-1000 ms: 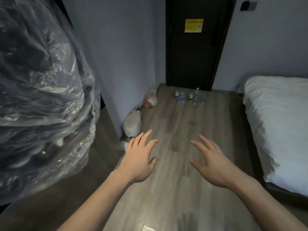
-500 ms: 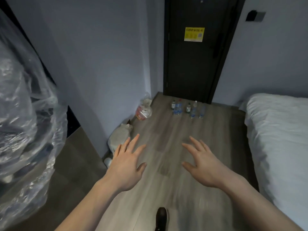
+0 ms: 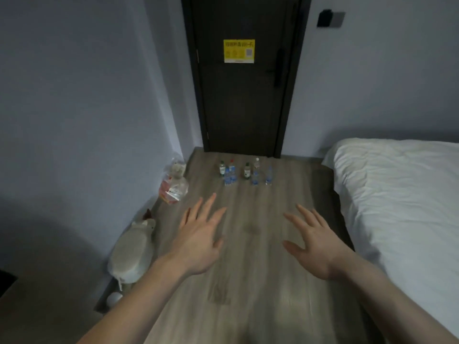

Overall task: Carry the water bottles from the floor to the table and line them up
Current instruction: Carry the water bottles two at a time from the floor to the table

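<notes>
In the head view, the crinkled plastic wrapping that filled the left edge half a second ago is no longer seen, and the dark shoe tip that showed at the bottom edge is gone as well. The dark door (image 3: 244, 78) with its yellow notice (image 3: 239, 51) is seen larger and higher than before, and the water bottles (image 3: 246, 173) are seen nearer, though well apart from both hands. The bottles are stood upright in a loose cluster on the wooden floor (image 3: 250, 281) just in front of the door; some are blue-labelled, others carry green, red or white caps, and an exact count cannot be made through the blur. The left hand (image 3: 198, 242) and the right hand (image 3: 315, 244) are held out palm-down above the floor much as before, with fingers straight and spread apart, and nothing is held in either. A clear plastic bag (image 3: 175, 183) with red-and-white contents is leaned in the corner to the left of the bottles, close to the wall. Nearer along that wall a pale stuffed bag (image 3: 133, 252) is set on the floor, and a small white ball (image 3: 114, 298) is lain just beside it. A bed covered with a white sheet (image 3: 402, 202) is placed along the right side, so that a strip of bare floor is left between it and the wall, leading to the bottles. A dark switch plate (image 3: 330, 19) is fixed to the wall right of the door.
</notes>
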Action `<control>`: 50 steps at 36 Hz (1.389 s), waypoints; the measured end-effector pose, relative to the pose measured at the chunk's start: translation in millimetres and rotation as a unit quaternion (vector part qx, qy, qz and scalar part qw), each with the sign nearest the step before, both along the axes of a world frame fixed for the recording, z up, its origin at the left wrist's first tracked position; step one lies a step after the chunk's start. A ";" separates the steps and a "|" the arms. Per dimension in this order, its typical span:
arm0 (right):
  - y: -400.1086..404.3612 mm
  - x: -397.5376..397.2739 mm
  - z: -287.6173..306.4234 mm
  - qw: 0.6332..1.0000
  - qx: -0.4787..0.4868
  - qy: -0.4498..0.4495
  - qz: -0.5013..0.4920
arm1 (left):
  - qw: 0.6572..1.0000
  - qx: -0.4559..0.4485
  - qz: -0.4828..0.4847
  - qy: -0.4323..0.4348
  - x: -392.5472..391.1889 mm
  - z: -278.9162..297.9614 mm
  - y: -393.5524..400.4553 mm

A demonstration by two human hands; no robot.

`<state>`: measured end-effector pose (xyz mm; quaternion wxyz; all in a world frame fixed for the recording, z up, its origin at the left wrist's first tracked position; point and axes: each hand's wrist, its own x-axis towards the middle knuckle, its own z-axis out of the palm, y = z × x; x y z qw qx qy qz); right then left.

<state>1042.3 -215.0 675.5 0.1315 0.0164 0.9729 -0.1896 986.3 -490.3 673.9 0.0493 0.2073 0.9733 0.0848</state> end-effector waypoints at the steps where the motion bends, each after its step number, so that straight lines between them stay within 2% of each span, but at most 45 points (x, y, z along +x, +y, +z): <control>1: 11.3 -14.3 -3.4 1.000 0.002 -0.001 -0.008 | 1.000 -0.001 -0.007 -0.004 -15.3 -1.1 12.1; 7: 80.9 -103.9 -20.1 1.000 -0.001 0.005 -0.013 | 1.000 -0.006 -0.019 -0.013 -105.8 -13.8 83.5; 17: 185.2 -268.3 -22.1 0.999 -0.018 -0.012 0.043 | 0.998 -0.015 0.062 -0.030 -236.0 -19.1 177.1; 24: 212.6 -378.8 -18.4 0.994 -0.024 -0.024 0.104 | 0.993 0.023 0.109 -0.025 -303.3 -23.0 200.2; 29: 222.6 -456.8 -26.6 0.991 -0.021 -0.031 0.130 | 0.990 0.016 0.135 -0.030 -366.6 -37.8 206.4; 37: 246.5 -584.1 -39.8 0.992 0.001 -0.045 0.122 | 0.987 0.027 0.146 -0.058 -501.9 -54.8 231.1; 43: 266.0 -660.0 -48.7 0.996 -0.022 -0.019 0.087 | 0.995 0.010 0.094 -0.045 -613.7 -75.2 259.7; 50: 307.7 -738.2 -62.0 0.998 -0.027 -0.036 0.041 | 0.995 0.002 0.066 -0.078 -712.2 -96.5 305.4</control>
